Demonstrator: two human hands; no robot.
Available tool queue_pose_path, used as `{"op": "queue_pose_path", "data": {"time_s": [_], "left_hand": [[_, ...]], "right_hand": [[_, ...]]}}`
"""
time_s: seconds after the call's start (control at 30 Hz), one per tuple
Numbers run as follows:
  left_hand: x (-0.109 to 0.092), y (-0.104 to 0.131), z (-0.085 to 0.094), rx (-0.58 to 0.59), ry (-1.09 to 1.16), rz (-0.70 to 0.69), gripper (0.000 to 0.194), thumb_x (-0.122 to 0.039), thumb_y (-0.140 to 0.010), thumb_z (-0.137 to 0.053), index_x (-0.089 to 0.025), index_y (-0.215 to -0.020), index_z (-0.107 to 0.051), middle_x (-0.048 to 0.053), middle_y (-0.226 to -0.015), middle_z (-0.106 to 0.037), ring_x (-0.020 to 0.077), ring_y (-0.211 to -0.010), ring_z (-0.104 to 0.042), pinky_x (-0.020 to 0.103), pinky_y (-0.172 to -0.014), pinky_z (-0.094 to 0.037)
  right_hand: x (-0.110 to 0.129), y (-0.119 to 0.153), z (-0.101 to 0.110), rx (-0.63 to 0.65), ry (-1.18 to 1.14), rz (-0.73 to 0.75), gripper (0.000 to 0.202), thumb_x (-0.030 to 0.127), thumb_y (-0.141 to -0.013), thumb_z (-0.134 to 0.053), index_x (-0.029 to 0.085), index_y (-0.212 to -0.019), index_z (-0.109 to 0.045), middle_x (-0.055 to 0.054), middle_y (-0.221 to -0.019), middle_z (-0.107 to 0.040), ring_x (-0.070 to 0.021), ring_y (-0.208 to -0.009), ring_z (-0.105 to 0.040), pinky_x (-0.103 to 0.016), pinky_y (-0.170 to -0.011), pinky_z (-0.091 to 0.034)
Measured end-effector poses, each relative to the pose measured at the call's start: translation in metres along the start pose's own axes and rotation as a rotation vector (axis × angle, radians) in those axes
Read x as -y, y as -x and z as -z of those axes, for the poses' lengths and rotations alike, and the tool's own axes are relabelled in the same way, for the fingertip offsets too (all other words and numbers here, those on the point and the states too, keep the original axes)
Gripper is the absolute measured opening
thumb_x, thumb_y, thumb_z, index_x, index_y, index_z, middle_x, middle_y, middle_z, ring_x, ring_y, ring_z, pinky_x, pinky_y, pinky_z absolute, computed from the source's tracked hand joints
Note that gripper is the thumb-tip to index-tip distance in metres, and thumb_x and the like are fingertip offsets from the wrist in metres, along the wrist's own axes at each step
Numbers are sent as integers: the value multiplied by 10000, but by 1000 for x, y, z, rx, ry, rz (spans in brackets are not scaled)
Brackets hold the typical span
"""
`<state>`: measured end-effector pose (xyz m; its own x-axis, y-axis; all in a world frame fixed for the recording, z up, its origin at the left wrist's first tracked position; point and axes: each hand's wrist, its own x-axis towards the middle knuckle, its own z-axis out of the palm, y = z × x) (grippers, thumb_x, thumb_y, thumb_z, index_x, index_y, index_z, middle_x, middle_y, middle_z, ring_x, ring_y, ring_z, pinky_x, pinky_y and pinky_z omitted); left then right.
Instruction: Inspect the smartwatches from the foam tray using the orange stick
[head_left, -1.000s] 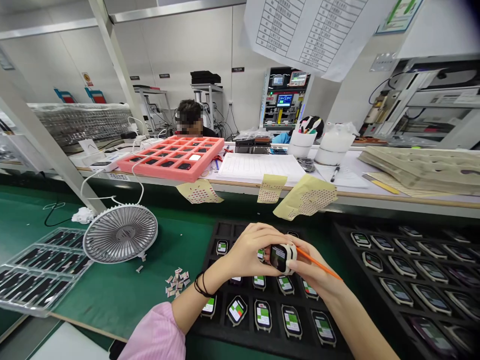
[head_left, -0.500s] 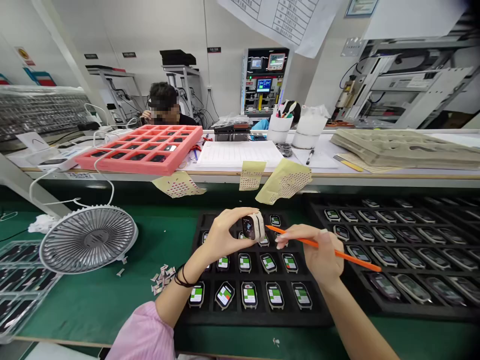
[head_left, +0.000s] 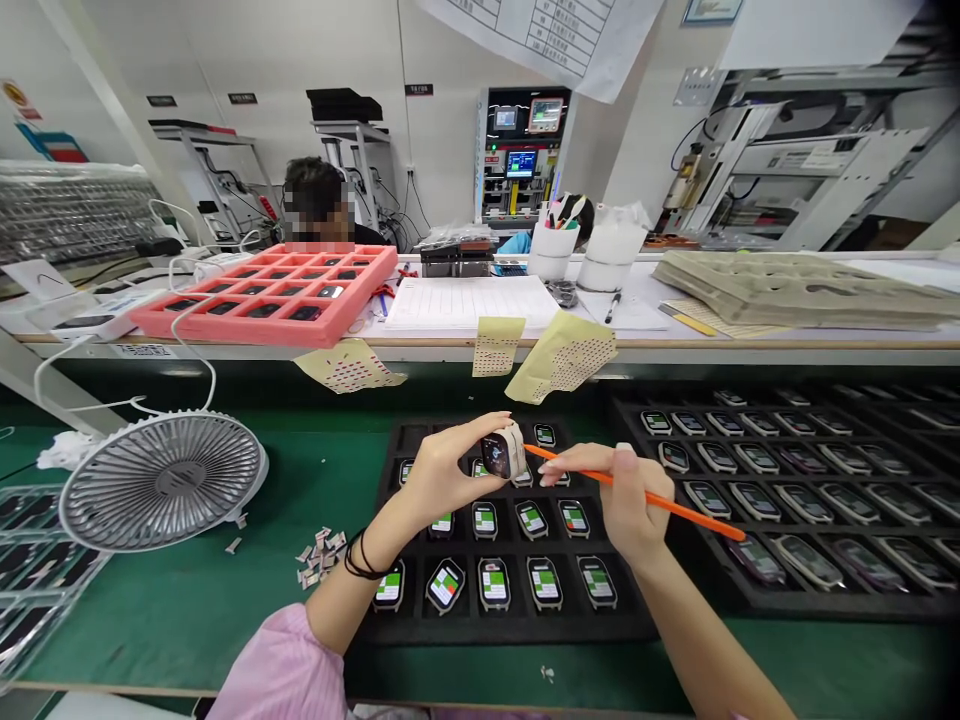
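Between its thumb and fingers my left hand (head_left: 442,475) grips a smartwatch (head_left: 502,452) on edge, its dark face turned left. My right hand (head_left: 626,495) is closed round an orange stick (head_left: 667,503), whose thin tip meets or nearly meets the watch's right side. Both hands are above a black foam tray (head_left: 510,627), where several watches with lit green and white screens lie in compartments. Part of the tray's upper rows is hidden behind my hands.
A second black tray (head_left: 757,595) of watches lies at right. On the left stand a round fan (head_left: 165,480) and a pile of small pieces (head_left: 321,560). The shelf ahead holds a pink tray (head_left: 300,325); a person (head_left: 319,205) sits behind it.
The whole view has shifted slightly. The orange stick's tip is closer to the watch's side. My left hand keeps the watch in nearly the same pose.
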<state>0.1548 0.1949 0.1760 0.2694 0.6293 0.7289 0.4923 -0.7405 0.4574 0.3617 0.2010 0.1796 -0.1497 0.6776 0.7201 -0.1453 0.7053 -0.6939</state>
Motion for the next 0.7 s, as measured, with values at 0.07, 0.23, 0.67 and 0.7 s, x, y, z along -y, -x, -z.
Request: {"op": "queue_pose_path", "data": {"time_s": [0.07,0.23,0.67,0.7], "left_hand": [[0,1,-2,-16,-2,-19,510,-69,-717,-654,-175,-1212,-596,93,-1230,-681,219,-1091,-674,334,-959,-545],[-4,-1,-2,0,-9,4,531,-52,-698,-663,-179,-1210,-599,79,-1202,-696,223,-1070,-684,334,-960,-552],[-5,0,-4,4,-6,-29,512,-68,-728,-663,-163,-1226,-589,101,-1236,-678,226,-1103,-669,330,-969,-549],[-5,0,-4,6,-3,-25,512,-72,-731,-662,-170,-1228,-588,97,-1236,-678,229,-1101,-671,335,-967,-551]], "right_hand": [[1,1,-1,-23,17,-16,467,341,-1008,-372,234,-838,-794,-46,-718,-759,-202,-607,-692,-358,-577,-547],[3,2,-2,-38,80,-33,469,416,-992,-398,240,-819,-796,-49,-709,-762,-220,-612,-700,-382,-590,-555],[6,2,-2,11,5,4,473,385,-1002,-379,261,-841,-806,-37,-695,-761,-218,-629,-707,-374,-602,-559],[6,2,-3,-7,22,-6,481,400,-999,-382,261,-817,-806,-38,-682,-757,-220,-617,-704,-378,-594,-558]]}}
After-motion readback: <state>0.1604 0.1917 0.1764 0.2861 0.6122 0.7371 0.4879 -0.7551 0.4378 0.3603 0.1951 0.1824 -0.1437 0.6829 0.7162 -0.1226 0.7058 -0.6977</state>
